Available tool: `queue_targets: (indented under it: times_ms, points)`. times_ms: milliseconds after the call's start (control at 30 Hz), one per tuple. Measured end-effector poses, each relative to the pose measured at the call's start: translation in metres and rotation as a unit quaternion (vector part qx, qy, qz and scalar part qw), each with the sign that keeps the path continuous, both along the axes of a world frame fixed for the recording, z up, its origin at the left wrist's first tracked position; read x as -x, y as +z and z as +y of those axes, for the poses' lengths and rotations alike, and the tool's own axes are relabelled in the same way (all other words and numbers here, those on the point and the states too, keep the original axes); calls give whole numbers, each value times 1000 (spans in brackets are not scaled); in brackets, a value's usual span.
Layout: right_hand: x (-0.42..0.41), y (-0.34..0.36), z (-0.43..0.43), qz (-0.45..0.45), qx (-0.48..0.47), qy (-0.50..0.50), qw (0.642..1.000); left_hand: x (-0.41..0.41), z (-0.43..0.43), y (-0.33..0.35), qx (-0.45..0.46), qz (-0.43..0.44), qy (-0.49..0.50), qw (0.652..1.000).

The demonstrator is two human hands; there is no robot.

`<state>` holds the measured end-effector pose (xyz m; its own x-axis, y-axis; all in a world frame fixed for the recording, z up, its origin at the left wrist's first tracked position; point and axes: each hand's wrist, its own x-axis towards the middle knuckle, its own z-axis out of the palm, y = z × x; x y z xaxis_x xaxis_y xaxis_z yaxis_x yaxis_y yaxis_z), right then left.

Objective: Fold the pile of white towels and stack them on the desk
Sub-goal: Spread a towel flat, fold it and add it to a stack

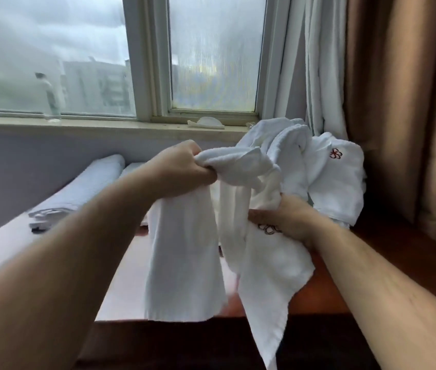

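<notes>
Window [211, 62] behind; brown curtain [403, 102] at right. Dark wood tabletop [329, 295] below. White towel [184, 263] lifted above tabletop, hanging in folds: left hand [182, 169] fisted round upper edge, right hand [286, 220] gripping lower bunch. Towel pile [334, 182] rear right, beside curtain. Rolled towels [86, 188] rear left. Bottle [51, 100] on sill.

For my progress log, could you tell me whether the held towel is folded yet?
Not folded: the towel hangs bunched and twisted between the left hand and right hand.

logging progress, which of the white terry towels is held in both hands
The long white terry towel hanging mid-frame, gripped by left hand and right hand; crumpled pile and rolled towel rest on the desk.
</notes>
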<state>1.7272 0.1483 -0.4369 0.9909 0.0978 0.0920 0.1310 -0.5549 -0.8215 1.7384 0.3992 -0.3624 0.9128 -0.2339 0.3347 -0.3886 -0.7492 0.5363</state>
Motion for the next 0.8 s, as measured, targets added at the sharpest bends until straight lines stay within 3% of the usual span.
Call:
queue_targets:
  times_ms: [133,233,367,533,600,667,733,800]
  points:
    - [17,9,5,31,135,70,988,24,14,7,-57,144,-28,988]
    - [17,-3,4,25,187,50,981,18,22,-20,-118,166,0,979]
    - [14,-22,-9,31,86,15,996,-11,40,-65,-160,57,113,979]
    - [1,-29,-16,28,121,-70,990,-34,39,-92,-165,-19,149,975]
    - [-6,-32,-23,59,33,-19,998,-36,31,-95,-102,56,85,990]
    - [-5,-31,-28,120,-47,56,990,-33,24,-95,29,212,-5,977]
    - [-8,-28,-29,119,25,94,988,-28,24,-92,78,305,-70,947]
    - [-18,-33,-24,71,160,51,983,-29,25,-92,-17,290,-104,951]
